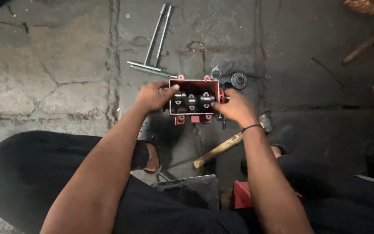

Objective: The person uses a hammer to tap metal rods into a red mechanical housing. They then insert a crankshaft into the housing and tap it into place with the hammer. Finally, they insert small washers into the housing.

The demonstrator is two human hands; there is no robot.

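A red, open metal housing (pixel 194 83) sits on the stone floor in front of me, with a dark shaft and several pale fork-like parts (pixel 191 99) inside. My left hand (pixel 152 97) grips the housing's left wall, thumb reaching over the edge toward the shaft. My right hand (pixel 234 106) holds the right side of the housing, fingers at the shaft's end where it passes through the wall.
A wooden-handled hammer (pixel 221 147) lies under my right forearm. Long metal rods (pixel 156 39) lie on the floor beyond the housing. A dark round flange (pixel 239 80) sits at its upper right. A grey metal plate (pixel 191 188) and a red part (pixel 242 194) rest near my legs.
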